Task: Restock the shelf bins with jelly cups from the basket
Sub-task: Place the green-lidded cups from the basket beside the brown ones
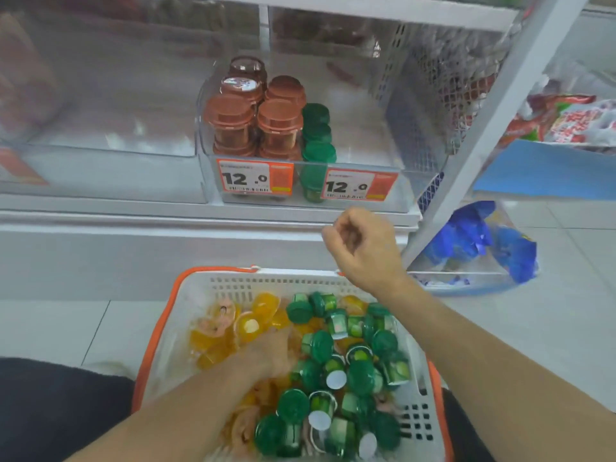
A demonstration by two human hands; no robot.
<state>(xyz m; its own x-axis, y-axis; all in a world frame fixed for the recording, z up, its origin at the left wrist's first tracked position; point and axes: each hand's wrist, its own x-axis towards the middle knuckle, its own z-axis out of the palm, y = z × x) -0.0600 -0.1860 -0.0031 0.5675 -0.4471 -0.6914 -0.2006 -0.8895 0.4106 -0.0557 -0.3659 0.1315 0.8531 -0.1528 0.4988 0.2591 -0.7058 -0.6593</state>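
Jelly cups: small plastic jelly cups (pixel 320 341) lie heaped loose in the basket, green-lidded ones on the side under the right forearm, yellow and pale pink ones around and beyond the left hand.
Basket: a white slotted plastic basket with an orange rim (pixel 233 285) sits on the floor below both hands, in front of the shelf.
Left hand: the left hand (pixel 273 355) is buried among the yellow and pink cups, fingers down in the pile; whether it grips a cup I cannot tell, as the fingers are hidden and blurred.
Right hand: the right hand (pixel 363 245) hangs in the air above the far rim of the basket, fingers curled inward into a loose fist; nothing shows in it.
Shelf bin: just above and beyond the right hand stands a clear plastic shelf bin (pixel 366 141), holding stacked brown-lidded cups (pixel 253 125) on its left and a row of stacked green-lidded cups (pixel 316 138) beside them; the space to their right is bare.
Price tags: two orange price labels reading 12.0 (pixel 255 177) are fixed to the bin's front, directly above the right hand.
Beside the shelf: to the right of the right hand, a blue crumpled plastic bag (pixel 480 241) lies on the tiled floor.
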